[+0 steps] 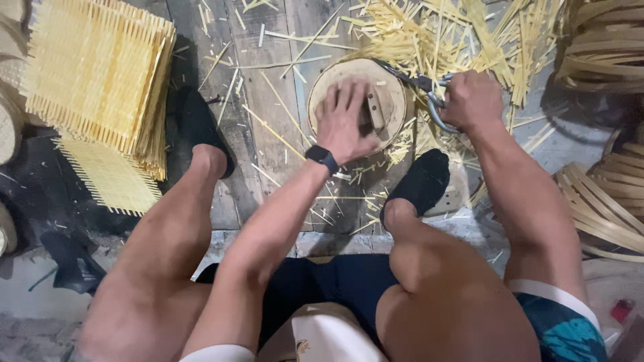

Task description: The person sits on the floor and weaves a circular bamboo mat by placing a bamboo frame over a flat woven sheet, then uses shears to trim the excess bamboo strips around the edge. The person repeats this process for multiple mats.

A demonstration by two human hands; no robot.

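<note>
My left hand (pixel 345 121) lies flat on a round woven bamboo disc (pixel 389 80) that rests on the wooden floor between my feet, fingers spread, pressing it down. A black watch band circles that wrist. My right hand (pixel 473 99) grips the metal handles of a pair of shears (pixel 422 86), whose dark blades reach over the disc's upper right edge. A small wooden block (pixel 374 110) sits on the disc beside my left fingers.
A stack of woven bamboo mats (pixel 100 80) stands at the left. Loose bamboo strips and offcuts (pixel 443 33) litter the floor at the top. Coils of bamboo bands (pixel 604 194) lie at the right. My black-socked feet (pixel 421 182) flank the disc.
</note>
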